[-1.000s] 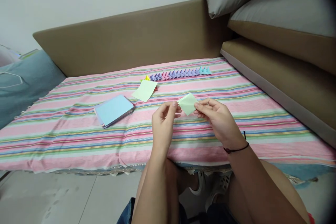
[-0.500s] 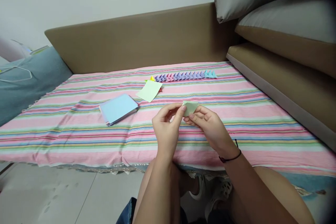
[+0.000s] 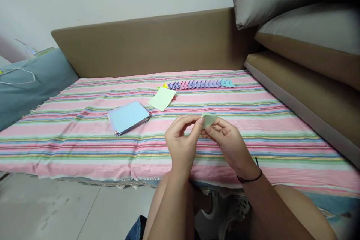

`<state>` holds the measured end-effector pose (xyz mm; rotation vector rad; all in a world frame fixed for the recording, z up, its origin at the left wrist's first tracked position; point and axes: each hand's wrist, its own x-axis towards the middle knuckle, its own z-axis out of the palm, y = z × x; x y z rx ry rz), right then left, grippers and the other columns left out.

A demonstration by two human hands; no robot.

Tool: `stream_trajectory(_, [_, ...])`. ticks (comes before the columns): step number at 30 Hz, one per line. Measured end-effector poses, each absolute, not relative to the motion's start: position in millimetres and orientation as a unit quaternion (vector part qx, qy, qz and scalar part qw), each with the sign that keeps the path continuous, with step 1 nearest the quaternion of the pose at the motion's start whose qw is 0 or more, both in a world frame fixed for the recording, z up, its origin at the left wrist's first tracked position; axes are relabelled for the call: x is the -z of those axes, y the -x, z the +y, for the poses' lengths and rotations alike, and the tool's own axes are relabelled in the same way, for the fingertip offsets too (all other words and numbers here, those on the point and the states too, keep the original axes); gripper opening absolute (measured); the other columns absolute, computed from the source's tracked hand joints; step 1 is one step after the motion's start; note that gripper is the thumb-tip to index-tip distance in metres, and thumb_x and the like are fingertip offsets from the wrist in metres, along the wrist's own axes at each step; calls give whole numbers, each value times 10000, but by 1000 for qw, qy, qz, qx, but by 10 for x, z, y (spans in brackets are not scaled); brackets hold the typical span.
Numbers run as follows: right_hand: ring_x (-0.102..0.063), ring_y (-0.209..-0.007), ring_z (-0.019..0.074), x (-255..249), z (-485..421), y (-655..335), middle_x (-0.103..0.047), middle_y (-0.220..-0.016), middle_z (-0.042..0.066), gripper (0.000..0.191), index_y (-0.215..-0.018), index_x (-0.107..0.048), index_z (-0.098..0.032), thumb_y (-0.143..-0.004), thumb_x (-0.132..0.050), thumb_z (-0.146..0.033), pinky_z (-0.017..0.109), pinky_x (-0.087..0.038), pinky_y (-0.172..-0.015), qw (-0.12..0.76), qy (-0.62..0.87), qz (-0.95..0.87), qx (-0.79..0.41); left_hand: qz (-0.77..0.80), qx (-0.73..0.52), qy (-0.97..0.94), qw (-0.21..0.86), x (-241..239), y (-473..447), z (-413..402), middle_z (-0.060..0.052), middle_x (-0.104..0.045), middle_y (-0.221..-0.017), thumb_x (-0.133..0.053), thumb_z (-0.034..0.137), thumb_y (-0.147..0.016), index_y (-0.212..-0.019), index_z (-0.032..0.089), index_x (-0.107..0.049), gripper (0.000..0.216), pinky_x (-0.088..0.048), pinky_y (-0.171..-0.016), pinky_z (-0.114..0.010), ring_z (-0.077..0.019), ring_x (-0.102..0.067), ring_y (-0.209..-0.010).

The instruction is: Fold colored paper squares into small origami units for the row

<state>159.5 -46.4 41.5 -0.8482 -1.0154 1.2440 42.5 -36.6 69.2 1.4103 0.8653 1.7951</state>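
Both of my hands pinch a small pale green folded paper (image 3: 208,120) above the striped cloth. My left hand (image 3: 182,138) grips its left edge with thumb and forefinger. My right hand (image 3: 227,140), with a dark band at the wrist, holds its lower right side. Most of the paper is hidden behind my fingers.
A stack of pastel square papers (image 3: 128,117) with a light blue sheet on top lies to the left. A loose pale green sheet (image 3: 162,99) lies beyond it. A row of several folded paper pieces (image 3: 199,83) runs along the far side of the striped cloth (image 3: 70,138). Cushions (image 3: 303,22) stand at the right.
The green paper has gone from an opened diamond shape to a smaller folded piece, and my hands have drawn closer together around it.
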Motion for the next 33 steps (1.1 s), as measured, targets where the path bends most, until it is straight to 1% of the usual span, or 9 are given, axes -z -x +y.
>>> stream_trajectory(3, [-648, -750, 115, -422, -477, -1583, -681, -797, 1, 155, -921, -655, -211, -800, -709, -291, 242, -533, -755, 611, 362, -444, -546, 322, -698, -535, 350, -697, -429, -368, -1, -668, -773, -702, 172, -762, -792, 202, -715, 45, -514, -693, -221, -108, -626, -754])
stream_trajectory(11, [-635, -752, 96, -434, -521, -1563, -675, -800, -5, 158, -962, -674, -227, -815, -698, -281, 205, -525, -743, 604, 371, -440, -552, 322, -698, -541, 341, -731, -401, -392, -6, -674, -790, -690, 155, -770, -809, 214, -723, 78, -513, -692, -229, -117, -624, -776])
stream_trajectory(16, [-633, -753, 110, -416, -515, -1556, -670, -797, -2, 170, -965, -674, -227, -809, -703, -288, 235, -531, -748, 606, 381, -427, -553, 328, -681, -562, 336, -737, -372, -388, -12, -688, -817, -671, 146, -785, -835, 215, -721, 99, -510, -709, -241, -125, -626, -793])
stream_trajectory(21, [-641, -771, 145, -395, -505, -1538, -665, -794, 9, 138, -903, -658, -211, -809, -695, -304, 285, -533, -757, 598, 383, -427, -559, 340, -679, -550, 347, -747, -369, -395, -11, -678, -797, -668, 157, -783, -809, 209, -710, 72, -506, -696, -243, -128, -620, -777])
stream_trajectory(25, [-641, -760, 154, -398, -512, -1512, -666, -785, 10, 122, -851, -643, -205, -804, -697, -305, 304, -532, -754, 592, 386, -429, -563, 353, -679, -527, 370, -751, -376, -406, -18, -662, -801, -655, 169, -789, -795, 201, -698, 53, -506, -700, -246, -135, -619, -789])
stream_trajectory(29, [-633, -743, 144, -395, -511, -1509, -664, -769, 3, 116, -832, -632, -206, -809, -692, -303, 290, -531, -740, 589, 392, -432, -559, 363, -672, -508, 397, -752, -368, -409, -20, -655, -784, -673, 212, -779, -770, 191, -681, 24, -511, -681, -237, -136, -623, -766])
stream_trajectory(33, [-613, -682, 116, -417, -512, -1527, -657, -707, -12, 120, -790, -623, -205, -808, -695, -299, 243, -518, -690, 582, 411, -446, -542, 391, -662, -486, 415, -761, -325, -386, -13, -642, -746, -686, 244, -769, -744, 173, -652, 83, -500, -645, -209, -117, -616, -713])
